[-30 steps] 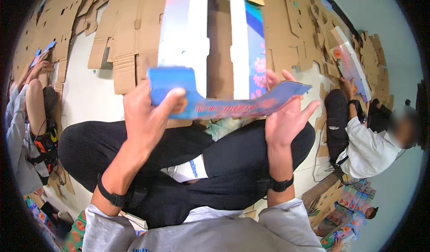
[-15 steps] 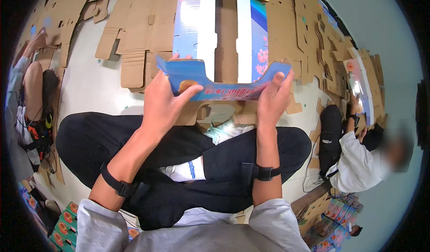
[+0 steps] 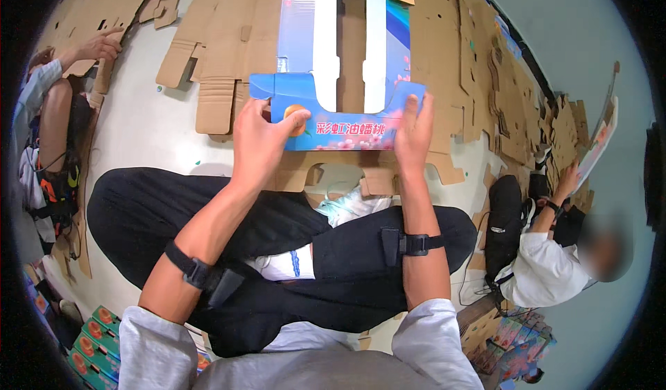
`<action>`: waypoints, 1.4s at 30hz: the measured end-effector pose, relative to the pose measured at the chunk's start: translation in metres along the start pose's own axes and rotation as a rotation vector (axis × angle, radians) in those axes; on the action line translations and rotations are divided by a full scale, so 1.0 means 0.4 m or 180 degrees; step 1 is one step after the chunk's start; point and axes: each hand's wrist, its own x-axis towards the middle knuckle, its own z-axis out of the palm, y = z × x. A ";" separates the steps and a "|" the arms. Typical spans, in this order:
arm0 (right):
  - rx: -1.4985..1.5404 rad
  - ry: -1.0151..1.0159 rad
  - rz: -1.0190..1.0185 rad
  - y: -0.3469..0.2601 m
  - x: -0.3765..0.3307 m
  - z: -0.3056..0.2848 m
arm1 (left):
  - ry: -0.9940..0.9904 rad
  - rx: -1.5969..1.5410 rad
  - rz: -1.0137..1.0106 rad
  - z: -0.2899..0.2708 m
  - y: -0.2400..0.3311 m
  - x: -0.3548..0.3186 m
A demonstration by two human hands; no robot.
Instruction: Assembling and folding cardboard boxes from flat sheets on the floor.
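Observation:
A printed cardboard box blank (image 3: pixel 347 140) stretches away from me, blue and pink with a peach and blossoms on it. Its near panel faces me, with a long cut-out in the middle that shows brown board. At the panel's left end, my left hand (image 3: pixel 260 137) grips it, thumb on the printed face and the other fingers partly hidden at the edge. My right hand (image 3: pixel 415 137) is closed around the right end, beside the blue end flap. Brown cardboard (image 3: pixel 333 168) lies under the blank, in front of my crossed legs.
Flat brown cardboard sheets (image 3: pixel 229 50) cover the floor ahead and on both sides. At right, a person (image 3: pixel 548 265) holds up a panel (image 3: pixel 600 140). Another person's hand (image 3: pixel 97 46) rests on cardboard at left. Green boxes (image 3: pixel 94 348) stand at lower left, colourful boxes (image 3: pixel 520 341) at lower right.
The near panel has tilted so its printed face shows more fully, and its end flaps have shifted. My hands have come slightly closer together. The person at right has raised a panel.

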 end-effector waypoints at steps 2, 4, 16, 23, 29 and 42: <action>-0.0328 -0.0113 -0.0107 0.006 0.009 0.014 | 0.0317 0.0247 0.0045 0.010 -0.009 0.009; -0.0389 -0.0122 -0.0164 0.009 0.019 0.019 | 0.0622 0.0793 0.0119 0.020 -0.017 0.010; -0.0488 -0.0018 -0.0185 -0.017 0.046 0.023 | 0.1011 0.0883 0.0328 0.050 -0.022 -0.013; -0.0085 0.0229 0.0687 -0.034 0.051 0.036 | 0.0810 0.0461 0.0245 0.052 0.008 -0.014; 0.0064 -0.0047 0.0767 -0.073 -0.012 0.049 | 0.0991 0.3011 0.2000 0.005 0.048 0.047; -0.1598 0.0034 0.0093 -0.176 -0.024 0.061 | -0.1437 0.3440 0.2579 -0.011 0.078 0.140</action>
